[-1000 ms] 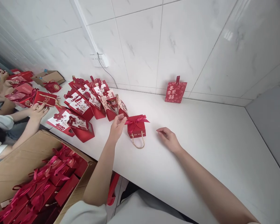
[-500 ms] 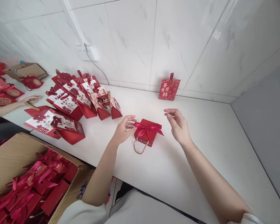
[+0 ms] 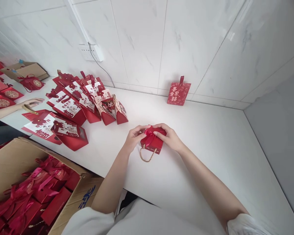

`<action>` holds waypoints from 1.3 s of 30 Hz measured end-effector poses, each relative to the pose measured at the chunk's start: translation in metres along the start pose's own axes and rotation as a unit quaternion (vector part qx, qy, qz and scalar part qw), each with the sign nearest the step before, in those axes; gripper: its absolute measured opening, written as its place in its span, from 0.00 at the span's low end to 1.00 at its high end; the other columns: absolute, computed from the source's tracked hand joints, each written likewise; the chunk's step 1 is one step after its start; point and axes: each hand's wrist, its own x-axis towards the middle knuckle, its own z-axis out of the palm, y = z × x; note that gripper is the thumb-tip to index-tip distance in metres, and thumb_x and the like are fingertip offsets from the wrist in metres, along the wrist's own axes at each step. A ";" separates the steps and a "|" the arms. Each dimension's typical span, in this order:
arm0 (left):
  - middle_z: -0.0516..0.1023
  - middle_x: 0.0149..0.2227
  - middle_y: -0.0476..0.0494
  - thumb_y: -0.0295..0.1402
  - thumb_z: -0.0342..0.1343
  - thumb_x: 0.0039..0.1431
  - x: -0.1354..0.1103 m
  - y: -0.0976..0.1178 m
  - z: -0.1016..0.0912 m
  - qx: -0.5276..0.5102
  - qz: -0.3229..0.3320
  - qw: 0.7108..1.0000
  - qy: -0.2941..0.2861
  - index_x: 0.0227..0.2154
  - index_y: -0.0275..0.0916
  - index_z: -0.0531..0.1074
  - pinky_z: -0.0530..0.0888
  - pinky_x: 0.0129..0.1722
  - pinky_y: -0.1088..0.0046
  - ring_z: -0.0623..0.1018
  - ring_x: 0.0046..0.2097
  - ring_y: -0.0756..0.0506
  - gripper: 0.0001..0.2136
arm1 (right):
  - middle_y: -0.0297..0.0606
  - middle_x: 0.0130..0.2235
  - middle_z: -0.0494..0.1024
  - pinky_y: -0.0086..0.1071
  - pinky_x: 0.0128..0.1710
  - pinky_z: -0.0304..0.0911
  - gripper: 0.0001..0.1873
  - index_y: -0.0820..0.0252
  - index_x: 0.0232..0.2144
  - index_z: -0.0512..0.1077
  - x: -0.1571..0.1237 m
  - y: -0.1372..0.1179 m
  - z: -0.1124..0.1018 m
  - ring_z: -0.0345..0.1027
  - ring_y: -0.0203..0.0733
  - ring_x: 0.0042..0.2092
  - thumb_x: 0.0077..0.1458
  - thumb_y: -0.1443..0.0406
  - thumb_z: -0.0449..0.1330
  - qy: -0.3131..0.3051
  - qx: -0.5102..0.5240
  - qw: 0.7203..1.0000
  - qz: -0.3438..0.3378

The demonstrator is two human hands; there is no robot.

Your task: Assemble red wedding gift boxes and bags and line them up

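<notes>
A small red gift box (image 3: 155, 144) lies on the white table, its twisted gold cord handle (image 3: 147, 160) toward me. Across its top is a red ribbon bow (image 3: 150, 133). My left hand (image 3: 134, 137) is closed at the bow's left side, fingertips pinching the ribbon. From the right, my right hand (image 3: 169, 135) has its thumb and fingers closed on the bow's other side. Both hands cover parts of the ribbon and the box's upper edge.
Several red and white gift boxes (image 3: 68, 106) stand left of my hands. A carton (image 3: 90, 186) full of red ribboned boxes is at lower left. A red tagged box (image 3: 178, 94) leans by the wall. Another person's hand (image 3: 31, 102) rests at far left.
My right hand has come in from the right and closed on the ribbon. My left hand has moved slightly right onto the bow's left side. The box stays in place.
</notes>
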 end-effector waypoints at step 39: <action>0.73 0.33 0.48 0.34 0.59 0.50 -0.007 -0.014 0.009 0.027 -0.014 0.982 0.185 0.34 0.40 0.72 0.67 0.33 0.74 0.71 0.34 0.49 0.08 | 0.39 0.49 0.75 0.40 0.49 0.67 0.14 0.53 0.43 0.72 0.003 0.007 0.003 0.70 0.45 0.49 0.57 0.54 0.59 0.001 0.056 0.998 -0.001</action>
